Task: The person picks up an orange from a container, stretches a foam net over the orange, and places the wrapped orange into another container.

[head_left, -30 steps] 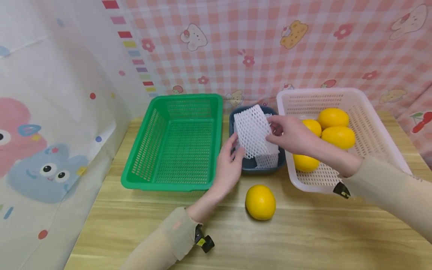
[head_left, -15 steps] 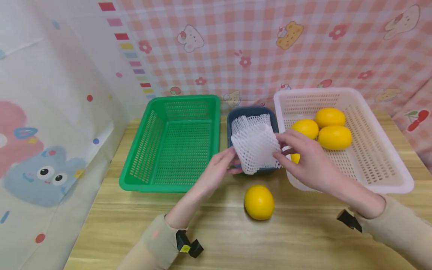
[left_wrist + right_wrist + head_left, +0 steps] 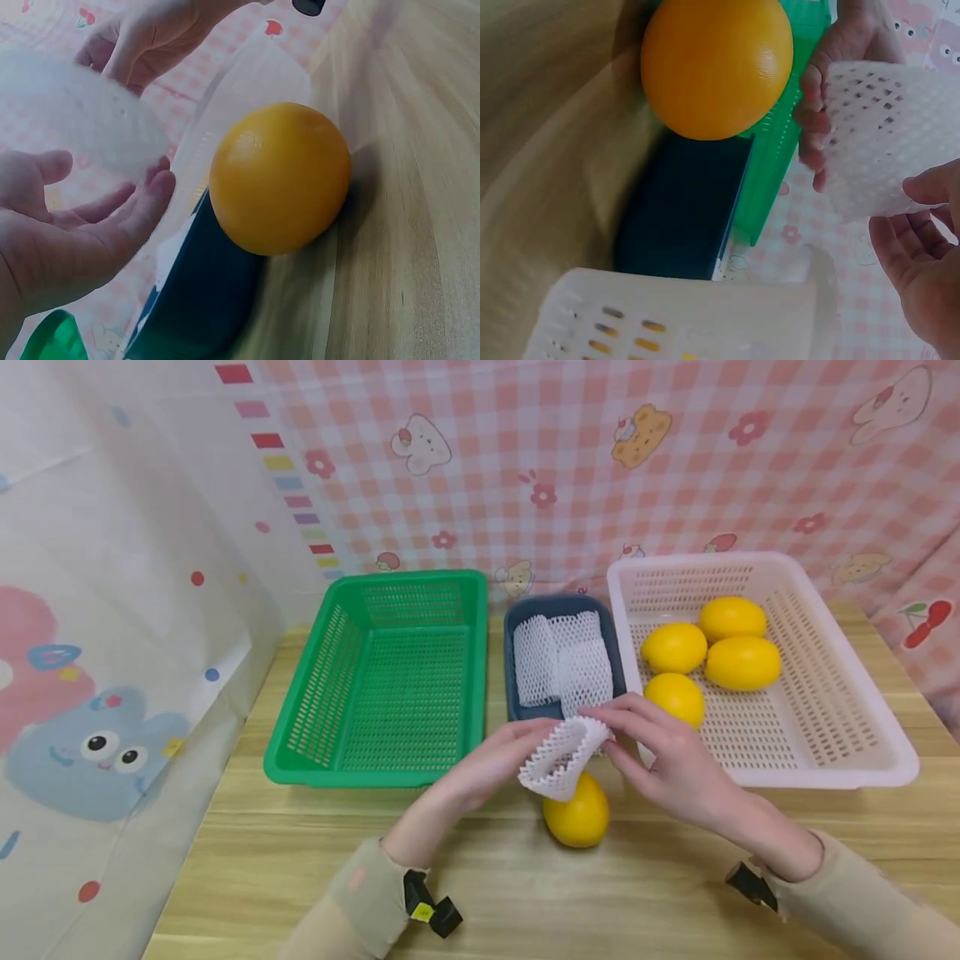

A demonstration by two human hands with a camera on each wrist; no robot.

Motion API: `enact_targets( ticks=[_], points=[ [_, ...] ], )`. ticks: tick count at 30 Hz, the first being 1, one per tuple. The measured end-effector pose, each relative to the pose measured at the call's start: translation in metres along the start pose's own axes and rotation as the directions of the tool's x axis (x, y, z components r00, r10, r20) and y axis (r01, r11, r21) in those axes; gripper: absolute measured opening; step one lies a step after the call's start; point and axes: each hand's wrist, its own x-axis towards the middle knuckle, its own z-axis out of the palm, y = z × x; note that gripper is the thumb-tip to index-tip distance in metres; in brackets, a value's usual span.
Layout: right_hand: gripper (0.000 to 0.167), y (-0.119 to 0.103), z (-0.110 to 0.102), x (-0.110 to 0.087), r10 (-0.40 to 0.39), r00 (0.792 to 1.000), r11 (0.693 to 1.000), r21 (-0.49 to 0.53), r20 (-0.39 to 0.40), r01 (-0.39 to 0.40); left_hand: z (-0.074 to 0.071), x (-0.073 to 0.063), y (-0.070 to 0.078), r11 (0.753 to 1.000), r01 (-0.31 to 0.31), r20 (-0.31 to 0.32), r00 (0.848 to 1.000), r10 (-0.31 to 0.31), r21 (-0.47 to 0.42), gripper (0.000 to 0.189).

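The right hand (image 3: 675,764) pinches a mesh sleeve (image 3: 889,142), the left hand (image 3: 495,762) loosely beside it; the yellow fruit (image 3: 577,820) and four others (image 3: 742,663) are all unsleeved.

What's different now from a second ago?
The right hand brought the foam net from above the blue box toward the person, where it partly hides the lone yellow fruit in the head view. The left hand came along. Both baskets and the fruit stayed put.
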Motion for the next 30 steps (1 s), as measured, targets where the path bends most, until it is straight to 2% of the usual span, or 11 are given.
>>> enact_targets(
  ticks=[4, 7, 10, 16, 19, 21, 23, 26, 30],
  points=[
    [0.056, 0.001, 0.003, -0.004, 0.003, 1.0, 1.0, 0.024, -0.013, -0.003, 0.003, 0.003, 0.004, 0.999, 0.033, 0.032, 0.999, -0.033, 0.002, 0.047],
    [0.059, 0.001, 0.005, -0.008, 0.034, 0.999, 0.999, 0.037, -0.011, -0.034, 0.005, 0.004, 0.005, 0.998, 0.053, 0.028, 0.998, -0.053, -0.015, 0.046],
    [0.063, -0.001, 0.007, -0.011, 0.064, 0.998, 0.997, 0.036, -0.014, -0.064, 0.007, 0.004, 0.006, 0.998, 0.06, -0.007, 0.998, -0.06, -0.009, 0.046],
    [0.058, -0.007, 0.011, -0.013, 0.107, 0.993, 0.993, 0.06, -0.051, -0.104, 0.011, 0.004, 0.004, 1.0, 0.012, -0.099, 0.995, -0.012, 0.001, 0.042],
    [0.052, -0.011, 0.014, -0.013, 0.175, 0.983, 0.983, 0.073, -0.051, -0.171, 0.014, 0.003, 0.001, 1.0, -0.003, -0.126, 0.992, 0.001, -0.017, 0.039],
    [0.05, -0.014, 0.016, -0.013, 0.257, 0.966, 0.964, 0.08, -0.03, -0.254, 0.016, 0.003, 0.001, 0.999, -0.005, -0.146, 0.989, 0.0, -0.031, 0.038],
    [0.05, -0.016, 0.017, -0.013, 0.353, 0.936, 0.929, 0.109, 0.018, -0.353, 0.018, 0.003, 0.0, 0.998, -0.012, -0.165, 0.986, 0.002, -0.057, 0.038],
    [0.051, -0.017, 0.016, -0.012, 0.478, 0.872, 0.856, 0.163, 0.11, -0.49, 0.021, 0.004, 0.001, 0.994, -0.028, -0.188, 0.982, 0.008, -0.102, 0.038],
    [0.048, -0.016, 0.012, -0.01, 0.575, 0.786, 0.754, 0.226, 0.226, -0.617, 0.023, 0.006, 0.003, 0.99, -0.049, -0.208, 0.978, 0.021, -0.129, 0.037]
  ],
)
